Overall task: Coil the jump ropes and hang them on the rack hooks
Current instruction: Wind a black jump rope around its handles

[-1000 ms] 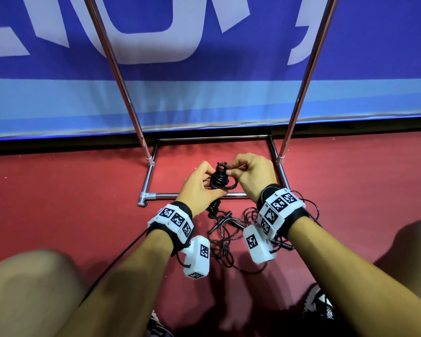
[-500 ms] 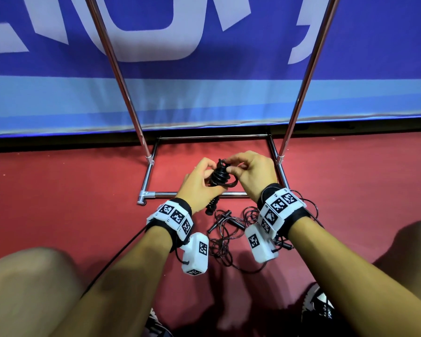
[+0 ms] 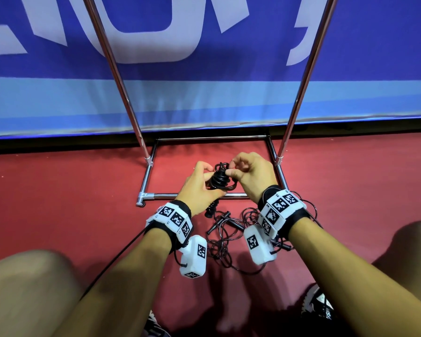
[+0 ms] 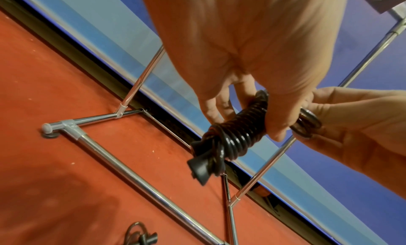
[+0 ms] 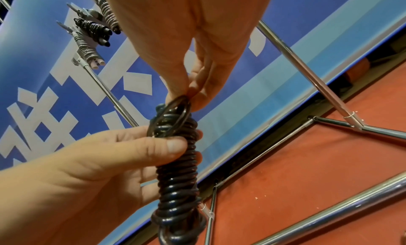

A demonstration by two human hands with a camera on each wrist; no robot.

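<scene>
Your left hand [image 3: 199, 188] is wrapped around the coiled black jump rope [image 3: 219, 178], thumb pressed flat on the windings and fingers curled behind, holding the bundle up above the front bar of the chrome rack [image 3: 206, 196]. Your right hand [image 3: 249, 175] is up at the top end of that bundle, thumb and fingertips pinching a loose loop of cord [image 5: 179, 110] that stands up from the tight spiral. In the left wrist view the wound cord [image 4: 239, 136] sits thick and glossy around the two handles, whose flared black ends [image 4: 201, 169] stick out below your grip.

Down on the red floor [image 3: 58, 203], between your wrists and just on your side of the rack's base, there's a tangled heap of black jump rope [image 3: 225, 239] with its handles lying loose across it. The rack's two uprights [image 3: 117, 76] rise on either side of your hands against the blue banner [image 3: 204, 98].

Look at the right wrist view: high on the rack, three wound ropes [image 5: 92, 28] already hang near one another from hooks, one black between two that look silver-grey. Your knees frame the bottom of the head view, and a patterned shoe [image 3: 319, 305] shows at lower right.
</scene>
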